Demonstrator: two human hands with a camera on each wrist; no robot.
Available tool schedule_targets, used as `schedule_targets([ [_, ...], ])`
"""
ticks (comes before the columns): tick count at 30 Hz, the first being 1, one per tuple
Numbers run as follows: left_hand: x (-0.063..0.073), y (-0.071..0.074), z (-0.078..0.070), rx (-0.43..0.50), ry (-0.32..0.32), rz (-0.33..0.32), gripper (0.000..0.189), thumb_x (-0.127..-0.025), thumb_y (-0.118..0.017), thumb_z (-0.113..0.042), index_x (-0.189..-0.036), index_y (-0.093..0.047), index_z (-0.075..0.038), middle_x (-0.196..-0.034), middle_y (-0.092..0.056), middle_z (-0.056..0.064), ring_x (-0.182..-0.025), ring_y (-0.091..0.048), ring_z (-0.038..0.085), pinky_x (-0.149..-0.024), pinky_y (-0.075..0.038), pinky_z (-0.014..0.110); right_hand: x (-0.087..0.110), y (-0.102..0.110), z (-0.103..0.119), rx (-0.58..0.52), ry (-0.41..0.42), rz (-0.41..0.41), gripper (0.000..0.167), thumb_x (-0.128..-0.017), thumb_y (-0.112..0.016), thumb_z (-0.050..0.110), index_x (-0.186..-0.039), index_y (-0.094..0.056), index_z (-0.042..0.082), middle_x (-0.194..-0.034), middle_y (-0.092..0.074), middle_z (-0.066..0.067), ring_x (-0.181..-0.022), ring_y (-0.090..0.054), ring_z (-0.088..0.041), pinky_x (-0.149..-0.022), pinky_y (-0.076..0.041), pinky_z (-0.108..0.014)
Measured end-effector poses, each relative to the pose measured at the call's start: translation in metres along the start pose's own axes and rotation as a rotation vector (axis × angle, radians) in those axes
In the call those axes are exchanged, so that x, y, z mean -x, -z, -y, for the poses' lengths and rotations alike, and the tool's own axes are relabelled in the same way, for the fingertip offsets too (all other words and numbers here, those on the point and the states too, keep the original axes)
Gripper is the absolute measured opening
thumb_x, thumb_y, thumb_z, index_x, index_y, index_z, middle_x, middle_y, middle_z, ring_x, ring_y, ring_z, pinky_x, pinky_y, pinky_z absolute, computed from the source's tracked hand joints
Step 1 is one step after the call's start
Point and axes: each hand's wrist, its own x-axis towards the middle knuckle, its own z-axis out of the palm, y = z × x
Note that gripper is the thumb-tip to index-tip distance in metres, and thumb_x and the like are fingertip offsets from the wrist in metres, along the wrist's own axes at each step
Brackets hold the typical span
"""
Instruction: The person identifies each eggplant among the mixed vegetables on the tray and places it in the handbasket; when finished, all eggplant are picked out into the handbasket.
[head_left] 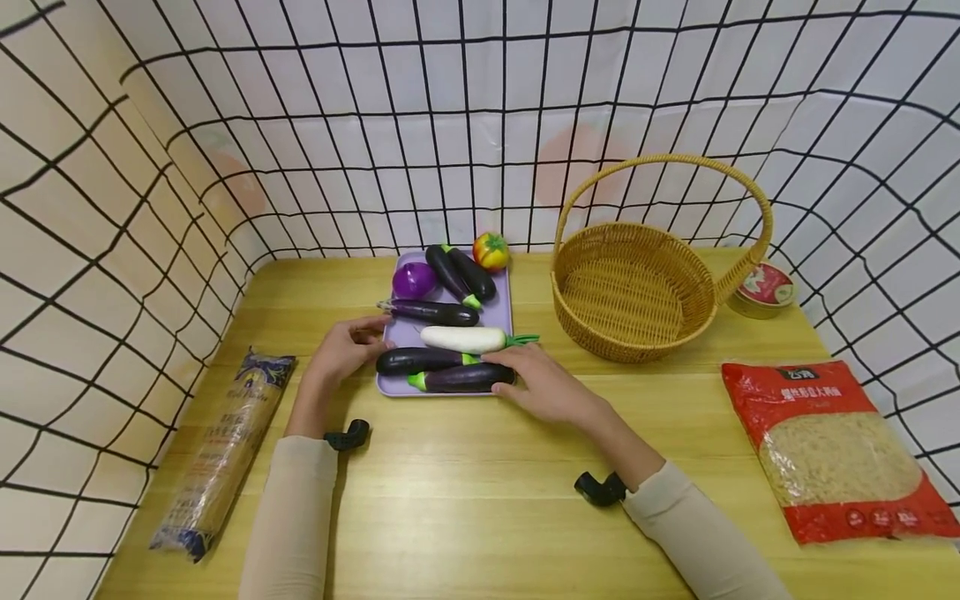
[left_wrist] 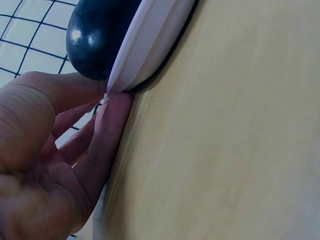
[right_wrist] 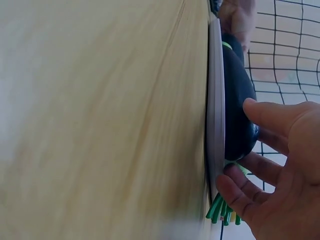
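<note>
A lilac tray (head_left: 412,335) holds several eggplants, a white radish (head_left: 463,337) with green leaf stalks, a purple onion (head_left: 414,281) and a red-yellow tomato-like item (head_left: 491,251). My left hand (head_left: 343,354) is at the tray's left edge; in the left wrist view its thumb and a finger pinch the rim (left_wrist: 131,55). At the front right, my right hand (head_left: 546,382) has its thumb on the near side of the front eggplant (head_left: 461,378) and fingers on the far side. The right wrist view shows lower fingers (right_wrist: 235,192) by the tray edge and green stalks.
Right of the tray stands a wicker basket (head_left: 637,342) with a tall handle, a round tin (head_left: 763,292) beside it. A red bag of pasta (head_left: 840,454) lies at the right, a long noodle packet (head_left: 228,454) at the left. White grid-patterned walls (head_left: 465,125) surround the table.
</note>
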Motion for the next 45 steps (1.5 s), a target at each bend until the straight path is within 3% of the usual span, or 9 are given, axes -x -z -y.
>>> schedule_targets([
  [8,0.000,-0.001,-0.004,0.010,0.019,0.002,0.056,-0.092,-0.080,-0.023,-0.145,-0.061,-0.025,-0.126,-0.067,0.010,-0.106,-0.058,0.025,-0.087,-0.050,0.031,0.004,0.002,0.001,-0.029,-0.037,-0.008,0.047,-0.102,-0.065,0.030,-0.147,-0.056,0.020,-0.153,-0.053,-0.008,-0.144,-0.042,-0.031,-0.122,-0.036,-0.054],
  [14,0.000,-0.003,-0.004,0.018,0.027,0.001,0.058,-0.091,-0.081,-0.023,-0.145,-0.061,-0.025,-0.121,-0.065,0.010,-0.101,-0.056,0.023,-0.079,-0.050,0.027,0.010,0.009,-0.001,-0.067,-0.041,0.000,0.046,-0.103,-0.063,0.029,-0.148,-0.054,0.023,-0.155,-0.050,-0.009,-0.146,-0.042,-0.033,-0.122,-0.036,-0.056],
  [21,0.000,-0.002,-0.006,0.023,0.029,-0.015,0.057,-0.090,-0.081,-0.022,-0.144,-0.062,-0.025,-0.121,-0.066,0.008,-0.100,-0.055,0.022,-0.076,-0.050,0.026,0.015,0.022,-0.009,-0.134,-0.049,-0.050,0.046,-0.102,-0.064,0.026,-0.147,-0.054,0.019,-0.152,-0.053,-0.011,-0.141,-0.049,-0.031,-0.118,-0.042,-0.052],
  [28,0.001,-0.001,-0.005,0.067,0.047,-0.004,0.057,-0.090,-0.081,-0.021,-0.144,-0.062,-0.023,-0.111,-0.064,0.009,-0.095,-0.056,0.021,-0.072,-0.053,0.022,0.023,0.048,-0.011,-0.126,-0.027,-0.140,0.042,-0.099,-0.070,0.019,-0.140,-0.061,0.015,-0.143,-0.062,-0.010,-0.124,-0.060,-0.029,-0.100,-0.056,-0.050],
  [35,0.001,0.000,-0.003,0.078,0.045,-0.002,0.058,-0.090,-0.082,-0.024,-0.144,-0.062,-0.024,-0.110,-0.064,0.008,-0.095,-0.056,0.020,-0.072,-0.053,0.022,0.038,0.079,-0.030,-0.145,-0.062,-0.256,0.041,-0.096,-0.074,0.019,-0.135,-0.064,0.014,-0.138,-0.062,-0.012,-0.121,-0.059,-0.030,-0.102,-0.053,-0.052],
  [45,0.000,0.000,-0.001,0.099,0.069,0.005,0.059,-0.089,-0.083,-0.026,-0.144,-0.062,-0.026,-0.112,-0.062,0.009,-0.097,-0.056,0.020,-0.074,-0.055,0.022,0.064,0.119,-0.066,-0.067,-0.133,-0.373,0.039,-0.096,-0.075,0.016,-0.133,-0.066,0.012,-0.134,-0.064,-0.016,-0.119,-0.060,-0.036,-0.100,-0.054,-0.057],
])
